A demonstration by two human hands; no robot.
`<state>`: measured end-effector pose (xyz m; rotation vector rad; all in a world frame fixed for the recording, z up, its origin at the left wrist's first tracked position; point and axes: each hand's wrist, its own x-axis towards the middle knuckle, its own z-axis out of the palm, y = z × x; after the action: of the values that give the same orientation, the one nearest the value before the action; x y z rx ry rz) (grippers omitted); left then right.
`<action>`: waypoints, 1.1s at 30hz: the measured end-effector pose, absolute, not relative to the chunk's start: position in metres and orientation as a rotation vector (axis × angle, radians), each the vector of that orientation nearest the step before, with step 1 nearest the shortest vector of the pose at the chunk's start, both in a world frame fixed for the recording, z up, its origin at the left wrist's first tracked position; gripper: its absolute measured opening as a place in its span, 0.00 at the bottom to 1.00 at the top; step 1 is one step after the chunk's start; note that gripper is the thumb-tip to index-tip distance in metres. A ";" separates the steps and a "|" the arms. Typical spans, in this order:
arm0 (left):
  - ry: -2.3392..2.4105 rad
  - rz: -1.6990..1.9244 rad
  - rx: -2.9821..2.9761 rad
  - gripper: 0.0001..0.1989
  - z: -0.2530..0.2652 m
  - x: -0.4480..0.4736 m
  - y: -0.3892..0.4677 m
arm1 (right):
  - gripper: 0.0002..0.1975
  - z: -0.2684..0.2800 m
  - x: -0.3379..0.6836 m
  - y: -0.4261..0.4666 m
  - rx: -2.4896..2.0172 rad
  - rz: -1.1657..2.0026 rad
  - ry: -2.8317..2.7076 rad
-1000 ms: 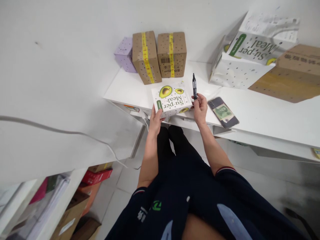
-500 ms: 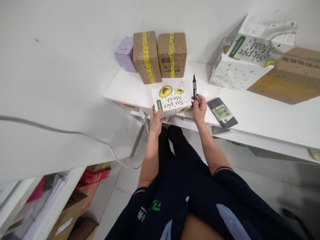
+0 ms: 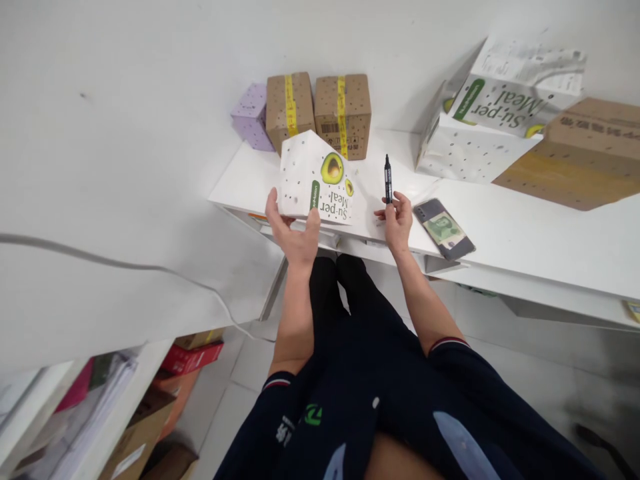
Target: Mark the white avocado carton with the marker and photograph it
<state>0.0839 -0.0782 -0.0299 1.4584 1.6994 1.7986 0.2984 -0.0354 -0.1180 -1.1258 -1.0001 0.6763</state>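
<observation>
A white box printed with avocados and "Su-per Meal" (image 3: 305,177) is tilted over the near left part of the white desk. My left hand (image 3: 295,237) grips its near edge, thumb against the printed face and fingers around the left side. A black marker pen (image 3: 389,179) points away from me, upper end dark, held between the thumb and fingers of my right hand (image 3: 399,220). That hand is apart from the box, over the desk's front edge. Just right of it lies a phone with a green banknote on its back (image 3: 445,229).
Behind the white box stand two brown cartons with yellow tape (image 3: 343,113) and a purple box (image 3: 253,119). Larger white avocado boxes (image 3: 480,150) and a brown carton (image 3: 575,157) are at the right on the desk (image 3: 530,247). A grey cable (image 3: 125,263) hangs at left.
The white box has moved left and turned, showing its blank side. My right hand has come off it, keeping the marker pen. My left hand has shifted left with the box.
</observation>
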 end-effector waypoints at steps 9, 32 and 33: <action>1.792 1.642 1.855 0.36 -0.016 0.097 -0.076 | 0.17 -0.108 0.297 -0.040 -1.127 0.725 -0.943; 1.753 1.492 1.860 0.43 -0.027 0.097 -0.081 | 0.17 -0.103 0.312 -0.039 -0.893 1.052 -0.731; 1.725 1.503 1.853 0.45 -0.028 0.096 -0.081 | 0.17 -0.104 0.311 -0.039 -0.901 1.042 -0.749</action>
<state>0.0962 -0.0807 -0.0281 1.8527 1.7253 1.5033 0.3111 -0.0390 -0.1038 -0.9006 -0.7490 1.0421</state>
